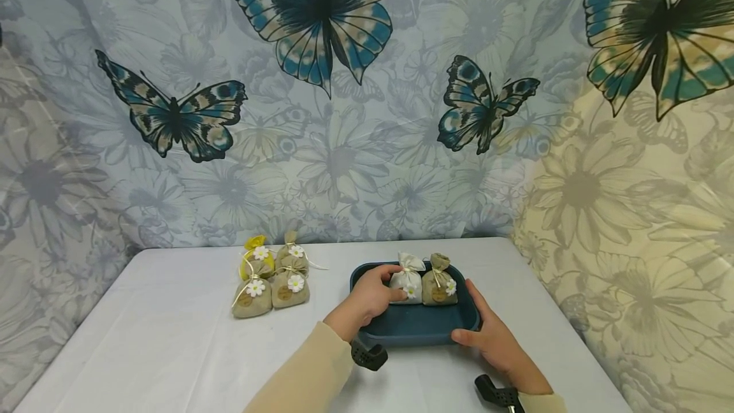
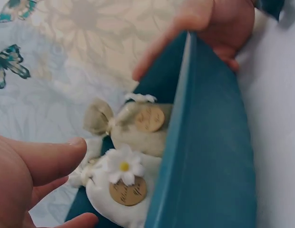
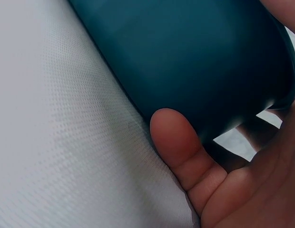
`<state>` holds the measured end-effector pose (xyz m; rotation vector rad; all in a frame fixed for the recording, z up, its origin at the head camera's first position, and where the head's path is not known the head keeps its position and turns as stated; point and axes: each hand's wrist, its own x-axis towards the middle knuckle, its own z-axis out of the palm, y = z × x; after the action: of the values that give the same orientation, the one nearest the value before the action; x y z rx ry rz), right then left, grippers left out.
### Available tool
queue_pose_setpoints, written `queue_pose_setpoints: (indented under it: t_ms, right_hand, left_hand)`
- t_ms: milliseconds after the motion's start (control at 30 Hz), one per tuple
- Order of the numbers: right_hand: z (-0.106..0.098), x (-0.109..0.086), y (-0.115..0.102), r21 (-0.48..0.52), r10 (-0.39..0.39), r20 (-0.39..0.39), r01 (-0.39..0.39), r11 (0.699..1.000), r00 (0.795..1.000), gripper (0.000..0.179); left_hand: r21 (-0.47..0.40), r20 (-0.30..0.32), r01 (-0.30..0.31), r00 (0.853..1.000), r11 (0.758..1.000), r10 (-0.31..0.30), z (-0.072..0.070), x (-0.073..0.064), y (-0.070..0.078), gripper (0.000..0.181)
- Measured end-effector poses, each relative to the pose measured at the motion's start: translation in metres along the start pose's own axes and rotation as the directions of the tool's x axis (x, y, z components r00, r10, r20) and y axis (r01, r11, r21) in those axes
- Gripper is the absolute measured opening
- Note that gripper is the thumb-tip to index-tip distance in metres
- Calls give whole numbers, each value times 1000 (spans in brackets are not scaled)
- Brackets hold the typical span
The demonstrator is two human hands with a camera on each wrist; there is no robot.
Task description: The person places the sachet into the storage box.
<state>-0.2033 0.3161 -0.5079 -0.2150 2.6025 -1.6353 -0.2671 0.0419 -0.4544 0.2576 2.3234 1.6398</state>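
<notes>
Stretching in from the near side, two cream sleeves [image 1: 312,371] are ending at black wrist-worn devices [image 1: 369,355]. The person's right hand [image 1: 493,336] is gripping the right end of a dark blue, smooth, rounded rectangular tray [image 1: 413,325], its thumb pressing the near corner while its fingers are reaching round the end wall. The tray is resting on a table covered with white cloth [image 1: 172,343], its near half showing bare floor.

Reaching over the tray's left side, the left hand [image 1: 371,293] is holding its thumb and fingers spread about a small white fabric pouch [image 1: 411,278] with a tied neck and a daisy; whether every fingertip is touching the cloth, I cannot tell. That pouch is sitting inside the tray, toward the far wall, just beside a beige fabric pouch with a gathered top [image 1: 439,287].

To my eye, the person is settling the white pouch into place; the next move is probably calling for freeing the left fingers without tipping it, the right hand steadying the tray.

Well off to the left, a cluster of four beige and yellow pouches [image 1: 290,292] is standing on the cloth. Behind everything, a pale floral backdrop [image 1: 344,164] is showing blue-and-black butterflies [image 1: 174,116].
</notes>
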Motion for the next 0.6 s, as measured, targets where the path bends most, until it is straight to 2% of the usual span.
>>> queue_pose_setpoints:
  t_ms: [133,267,433,600]
  right_hand:
    - [0,0,0,1,-2,-1,2,1000,1000,108]
    - [0,0,0,-3,-4,-2,4,1000,1000,108]
    - [0,0,0,-7,6,-2,-6,1000,1000,107]
    - [0,0,0,3,5,-1,-5,1000,1000,108]
  left_hand:
    - [-149,25,6,1000,989,-2,-6,-10,0,55]
    - [-317,34,-8,999,948,20,-17,-24,0,56]
    - [-429,18,-67,996,901,82,-37,-42,1,55]
    - [-487,28,-122,987,865,155,-61,-57,-1,60]
